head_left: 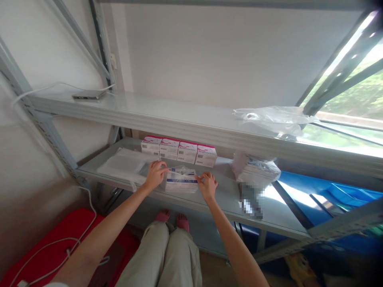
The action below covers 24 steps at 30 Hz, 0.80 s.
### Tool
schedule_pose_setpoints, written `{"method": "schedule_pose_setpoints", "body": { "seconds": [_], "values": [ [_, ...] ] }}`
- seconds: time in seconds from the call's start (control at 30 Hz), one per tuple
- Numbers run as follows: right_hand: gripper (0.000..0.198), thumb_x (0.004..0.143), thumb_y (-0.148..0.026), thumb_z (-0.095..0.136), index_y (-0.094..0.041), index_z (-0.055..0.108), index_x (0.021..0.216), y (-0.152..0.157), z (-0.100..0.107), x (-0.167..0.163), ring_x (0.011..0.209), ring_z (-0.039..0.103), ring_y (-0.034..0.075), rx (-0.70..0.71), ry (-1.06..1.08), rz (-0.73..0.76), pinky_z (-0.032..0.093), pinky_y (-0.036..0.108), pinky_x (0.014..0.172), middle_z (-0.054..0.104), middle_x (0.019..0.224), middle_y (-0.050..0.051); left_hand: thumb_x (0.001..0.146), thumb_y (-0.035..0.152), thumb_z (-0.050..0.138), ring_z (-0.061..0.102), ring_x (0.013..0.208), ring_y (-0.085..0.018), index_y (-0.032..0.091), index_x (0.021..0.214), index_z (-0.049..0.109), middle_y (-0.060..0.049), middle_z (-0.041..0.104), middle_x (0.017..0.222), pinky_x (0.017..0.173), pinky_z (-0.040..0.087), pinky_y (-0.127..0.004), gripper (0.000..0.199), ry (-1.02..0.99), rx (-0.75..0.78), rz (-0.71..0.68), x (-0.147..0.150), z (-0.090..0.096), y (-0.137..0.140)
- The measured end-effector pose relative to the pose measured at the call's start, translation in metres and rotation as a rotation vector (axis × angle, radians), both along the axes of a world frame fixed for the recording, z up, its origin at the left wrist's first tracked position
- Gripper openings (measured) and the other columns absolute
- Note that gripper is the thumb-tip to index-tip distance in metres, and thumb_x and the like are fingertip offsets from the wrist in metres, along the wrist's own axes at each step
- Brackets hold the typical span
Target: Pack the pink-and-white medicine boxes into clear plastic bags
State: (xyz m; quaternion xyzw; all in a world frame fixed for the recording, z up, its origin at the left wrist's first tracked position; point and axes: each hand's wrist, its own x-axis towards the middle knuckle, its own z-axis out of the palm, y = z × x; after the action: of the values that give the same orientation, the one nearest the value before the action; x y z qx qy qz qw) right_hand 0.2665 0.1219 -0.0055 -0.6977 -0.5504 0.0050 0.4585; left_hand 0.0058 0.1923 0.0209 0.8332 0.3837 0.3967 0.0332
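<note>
On the lower shelf, a clear plastic bag [181, 189] surrounds several stacked white boxes with blue bands [180, 181]. My left hand [156, 174] pinches the bag's upper left edge between thumb and fingers. Opposite it, my right hand [207, 185] is closed on the upper right edge, and the film is drawn between the two hands. Behind the bag stands a row of several white boxes with pink tops [187, 152]. Flat clear plastic bags [121, 164] lie to the left of my left hand.
Another bagged stack [256, 169] sits on the shelf at right, behind a blurred-out item [250, 200]. The upper shelf [167, 115] overhangs the back; it carries a phone-like device [89, 95] and a crumpled clear bag [272, 117]. A red case [80, 227] and white cable are at lower left.
</note>
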Motion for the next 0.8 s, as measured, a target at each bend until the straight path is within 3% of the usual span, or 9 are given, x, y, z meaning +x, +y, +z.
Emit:
{"method": "schedule_pose_setpoints", "body": {
  "seconds": [0.07,0.13,0.2,0.3,0.33,0.4,0.53,0.67,0.8],
  "values": [
    [0.038,0.08,-0.055,0.056,-0.02,0.057,0.066,0.005,-0.004,0.007,0.1,0.051,0.027,-0.044,0.135,0.106,0.035,0.052,0.092,0.059,0.097,0.008,0.09,0.024,0.048,0.052,0.108,-0.023,0.021,0.084,0.07,-0.008,0.059,0.107,0.104,0.032,-0.042,0.023,-0.021,-0.06,-0.055,0.0,-0.002,0.001],
    [0.039,0.081,-0.058,0.052,-0.02,0.06,0.077,0.007,-0.011,0.016,0.103,0.053,0.026,-0.064,0.277,0.244,0.04,0.048,0.092,0.059,0.102,0.009,0.089,0.034,0.052,0.047,0.119,-0.025,0.019,0.103,0.065,-0.01,0.053,0.123,0.107,0.032,-0.041,0.024,-0.078,-0.163,-0.154,-0.003,-0.009,0.002],
    [0.047,0.078,-0.06,0.055,-0.021,0.059,0.104,0.007,-0.019,0.023,0.112,0.053,0.025,-0.102,0.377,0.409,0.043,0.044,0.093,0.056,0.119,0.012,0.083,0.044,0.059,0.037,0.131,-0.027,0.018,0.13,0.048,-0.013,0.036,0.143,0.109,0.03,-0.042,0.054,-0.145,-0.33,-0.248,-0.007,-0.022,0.003],
    [0.1,0.053,-0.055,0.079,-0.025,0.037,0.139,0.006,-0.026,0.028,0.131,0.04,0.027,-0.218,0.421,0.638,0.038,0.043,0.103,0.034,0.146,0.015,0.068,0.049,0.074,0.027,0.138,-0.032,0.021,0.147,0.021,-0.016,0.02,0.153,0.112,0.026,-0.045,0.099,-0.161,-0.604,-0.341,-0.011,-0.042,0.005],
    [0.117,0.043,-0.051,0.085,-0.024,0.03,0.143,0.007,-0.025,0.027,0.135,0.035,0.029,-0.25,0.427,0.693,0.034,0.044,0.106,0.028,0.15,0.016,0.064,0.048,0.077,0.027,0.138,-0.032,0.022,0.148,0.019,-0.015,0.022,0.153,0.112,0.025,-0.045,0.105,-0.149,-0.661,-0.37,-0.011,-0.047,0.006],
    [0.131,0.033,-0.043,0.089,-0.024,0.025,0.146,0.013,-0.02,0.023,0.136,0.033,0.03,-0.286,0.436,0.756,0.03,0.047,0.11,0.026,0.151,0.017,0.061,0.045,0.08,0.034,0.135,-0.031,0.024,0.147,0.021,-0.013,0.033,0.149,0.111,0.027,-0.042,0.106,-0.14,-0.705,-0.413,-0.01,-0.052,0.008],
    [0.114,0.043,-0.036,0.087,-0.031,0.032,0.143,0.024,-0.002,0.014,0.126,0.047,0.028,-0.317,0.436,0.855,0.037,0.048,0.106,0.047,0.14,0.01,0.059,0.038,0.082,0.051,0.12,-0.029,0.019,0.138,0.036,-0.013,0.051,0.134,0.104,0.038,-0.041,0.094,-0.177,-0.681,-0.365,-0.003,-0.049,0.01],
    [0.099,0.047,-0.029,0.085,-0.029,0.042,0.136,0.015,0.018,0.02,0.115,0.057,0.026,-0.236,0.424,0.862,0.046,0.043,0.098,0.058,0.126,0.007,0.053,0.033,0.085,0.055,0.115,-0.03,0.018,0.133,0.044,-0.012,0.057,0.127,0.102,0.041,-0.041,0.091,-0.182,-0.624,-0.323,0.008,-0.035,0.008],
    [0.1,0.051,-0.031,0.083,-0.026,0.037,0.14,-0.013,0.057,0.061,0.11,0.059,0.026,-0.191,0.426,0.828,0.05,0.042,0.092,0.058,0.126,0.01,0.057,0.033,0.084,0.055,0.116,-0.027,0.021,0.136,0.043,-0.011,0.056,0.131,0.102,0.042,-0.039,0.09,-0.239,-0.559,-0.496,0.052,-0.003,0.005]
  ]
}}
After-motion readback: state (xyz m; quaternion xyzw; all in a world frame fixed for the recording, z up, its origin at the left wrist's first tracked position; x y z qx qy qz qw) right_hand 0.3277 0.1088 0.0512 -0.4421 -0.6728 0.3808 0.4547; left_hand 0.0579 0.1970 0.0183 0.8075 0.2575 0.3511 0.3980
